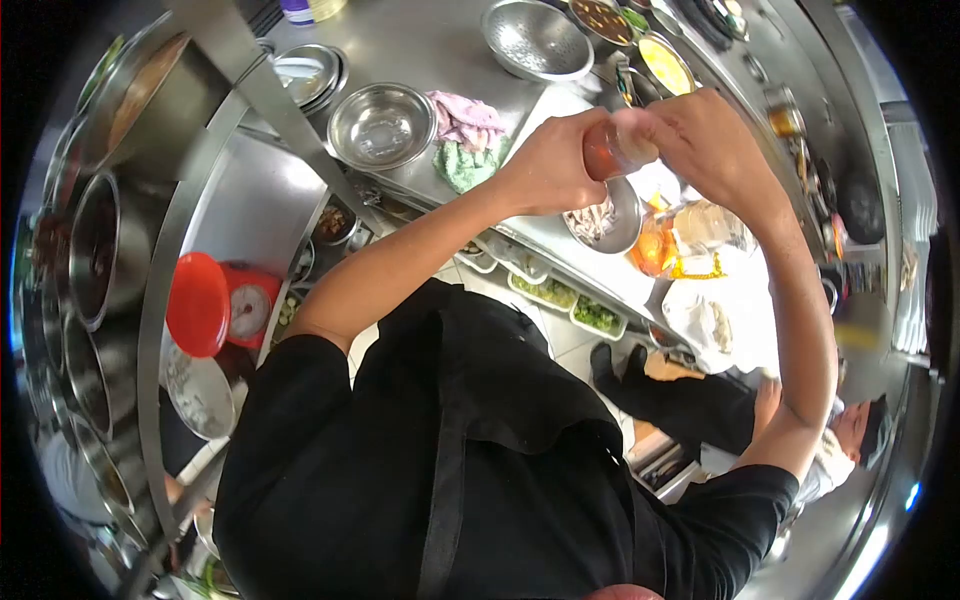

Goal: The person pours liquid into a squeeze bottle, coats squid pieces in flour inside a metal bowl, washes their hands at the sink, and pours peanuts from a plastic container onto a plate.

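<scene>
Above the counter, my left hand is wrapped around a small clear jar with reddish contents. My right hand closes over the jar's other end, its thumb blurred; whether a lid is there I cannot make out. Below the hands a metal bowl holds pale strips, perhaps shredded meat or mushroom. To its right lie an orange-and-clear plastic package and a clear plastic container. Farther right, a white plastic bag has pale pieces on it.
A steel bowl, pink cloth and green cloth sit on the left counter. A colander and yellow-filled container stand behind. A red scale is at left. Another person stands at right.
</scene>
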`<state>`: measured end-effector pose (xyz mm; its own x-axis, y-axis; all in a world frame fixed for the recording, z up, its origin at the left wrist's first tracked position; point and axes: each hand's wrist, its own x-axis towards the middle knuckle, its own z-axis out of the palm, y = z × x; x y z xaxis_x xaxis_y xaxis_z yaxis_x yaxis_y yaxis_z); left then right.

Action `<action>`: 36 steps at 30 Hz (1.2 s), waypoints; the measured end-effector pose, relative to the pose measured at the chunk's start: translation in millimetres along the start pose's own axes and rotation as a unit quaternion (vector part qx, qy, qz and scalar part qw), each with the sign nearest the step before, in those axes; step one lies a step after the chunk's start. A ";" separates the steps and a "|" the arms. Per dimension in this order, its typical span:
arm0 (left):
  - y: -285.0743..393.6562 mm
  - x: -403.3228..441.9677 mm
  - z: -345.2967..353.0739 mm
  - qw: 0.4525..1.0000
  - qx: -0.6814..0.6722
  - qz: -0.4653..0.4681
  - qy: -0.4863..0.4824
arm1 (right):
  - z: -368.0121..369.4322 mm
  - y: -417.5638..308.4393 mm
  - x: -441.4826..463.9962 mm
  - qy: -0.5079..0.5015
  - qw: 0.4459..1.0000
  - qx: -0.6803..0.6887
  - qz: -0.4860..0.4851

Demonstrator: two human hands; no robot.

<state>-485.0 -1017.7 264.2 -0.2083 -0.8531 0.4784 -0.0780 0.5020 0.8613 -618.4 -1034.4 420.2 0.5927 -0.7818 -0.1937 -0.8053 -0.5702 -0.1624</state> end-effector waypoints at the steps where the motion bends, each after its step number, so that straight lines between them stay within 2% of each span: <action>1: 6.0 -1.6 0.7 1.000 0.012 0.001 0.011 | 2.8 5.6 -1.6 0.004 1.000 -0.002 -0.016; 2: 13.0 -4.8 1.8 1.000 0.005 -0.018 0.025 | 10.1 14.6 -2.3 0.069 0.990 0.081 -0.091; 5: 29.7 -16.5 10.6 0.996 -0.029 -0.035 0.080 | -1.8 10.3 -15.1 0.132 0.959 0.115 -0.224; 7: 39.2 -27.7 15.6 0.995 0.029 -0.080 0.048 | -10.7 -0.8 -27.7 0.033 0.986 -0.077 -0.142; 8: 47.3 -33.7 20.1 0.994 0.036 -0.080 0.067 | -12.4 -2.6 -24.4 -0.009 0.985 -0.148 -0.089; 9: 53.8 -40.1 24.6 0.992 0.049 -0.081 0.083 | -13.0 0.2 -27.0 -0.004 0.983 -0.150 -0.109; 11: 65.8 -57.0 31.7 0.984 0.028 -0.093 0.153 | -9.1 6.8 -30.3 0.024 0.984 -0.035 -0.173; 12: 72.5 -65.7 35.9 0.977 0.032 -0.099 0.188 | -2.2 7.0 -36.4 0.077 0.952 0.028 -0.296; 14: 88.5 -87.2 44.6 0.967 0.043 -0.149 0.202 | 19.7 11.6 -26.2 0.046 0.904 0.095 -0.415; 15: 98.0 -93.1 42.7 0.962 0.048 -0.184 0.194 | 17.7 0.9 -28.3 0.013 0.904 0.082 -0.420; 16: 92.1 -102.6 45.3 0.966 0.042 -0.117 0.227 | 10.3 -18.6 -44.2 0.051 0.917 -0.031 -0.395; 17: 106.0 -109.2 46.3 0.960 0.038 -0.144 0.237 | 23.6 -19.9 -37.8 0.109 0.908 -0.061 -0.400; 18: 95.8 -117.9 45.6 0.957 0.091 -0.117 0.249 | 27.5 -28.4 -37.2 0.087 0.919 0.002 -0.385; 19: 116.9 -120.6 46.5 0.961 0.059 -0.075 0.260 | 22.8 -38.2 -41.3 0.063 0.928 -0.010 -0.367; 20: 123.2 -126.3 45.4 0.960 0.011 -0.069 0.271 | 24.1 -41.3 -40.2 0.052 0.912 0.059 -0.403; 21: 133.0 -132.5 45.3 0.952 -0.022 -0.080 0.296 | 18.1 -48.9 -44.0 0.021 0.894 0.053 -0.444; 22: 115.4 -143.4 37.0 0.938 0.119 -0.117 0.303 | 13.4 -55.3 -44.4 -0.049 0.884 0.081 -0.458; 23: 136.7 -146.7 36.1 0.934 0.152 -0.126 0.298 | 19.3 -60.3 -41.4 -0.048 0.869 0.099 -0.482; 25: 138.4 -155.8 34.5 0.922 0.177 -0.130 0.319 | 11.9 -83.7 -58.9 -0.039 0.913 0.012 -0.406; 26: 137.1 -159.4 33.0 0.921 0.188 -0.125 0.319 | 14.0 -91.6 -62.4 -0.029 0.910 0.013 -0.412; 28: 138.3 -167.4 25.9 0.906 0.210 -0.122 0.348 | 22.7 -106.6 -59.2 0.020 0.924 -0.088 -0.370; 29: 140.1 -171.7 22.9 0.904 0.216 -0.122 0.348 | 20.7 -109.1 -60.4 0.024 0.923 -0.086 -0.374; 30: 146.5 -175.2 20.3 0.901 0.205 -0.120 0.363 | 17.4 -110.8 -61.0 0.010 0.903 -0.015 -0.429; 32: 160.0 -182.2 15.0 0.894 0.198 -0.147 0.374 | 20.4 -111.7 -52.2 -0.003 0.832 0.095 -0.546; 36: 170.0 -181.6 1.4 0.886 0.234 -0.116 0.384 | 10.0 -134.7 -57.6 -0.052 0.869 0.090 -0.484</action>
<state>-461.9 -777.2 323.4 0.5773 -0.6959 0.4272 -0.4641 0.1508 0.8729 -543.8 -910.1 443.5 0.9966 0.0754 0.0323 0.0819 -0.8921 -0.4443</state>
